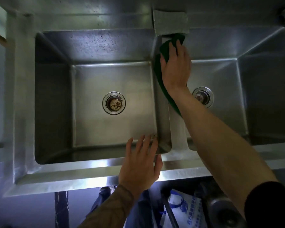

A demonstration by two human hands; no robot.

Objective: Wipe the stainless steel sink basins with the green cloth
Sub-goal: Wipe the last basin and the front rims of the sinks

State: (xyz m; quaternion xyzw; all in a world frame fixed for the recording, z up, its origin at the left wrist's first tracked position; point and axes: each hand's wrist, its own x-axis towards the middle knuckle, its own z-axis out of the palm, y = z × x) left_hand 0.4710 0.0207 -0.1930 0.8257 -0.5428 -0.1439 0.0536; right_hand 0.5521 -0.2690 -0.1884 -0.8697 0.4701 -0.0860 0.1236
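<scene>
A stainless steel double sink fills the view. The left basin (92, 46) has a round drain (113, 103); the right basin (262, 89) has its own drain (203, 96). My right hand (175, 66) presses a dark green cloth (164, 48) against the far end of the divider (163, 122) between the basins, fingers spread over the cloth. The cloth hangs down under my wrist. My left hand (141, 160) rests with straight fingers on the sink's front rim (72, 171), its fingertips over the left basin's near edge.
A grey block-shaped fixture (170, 22) sits on the back ledge just above the cloth. Dark specks dot the left basin's back wall. Below the front rim are a white and blue printed bag (186, 209), a pipe and a metal leg (61, 209).
</scene>
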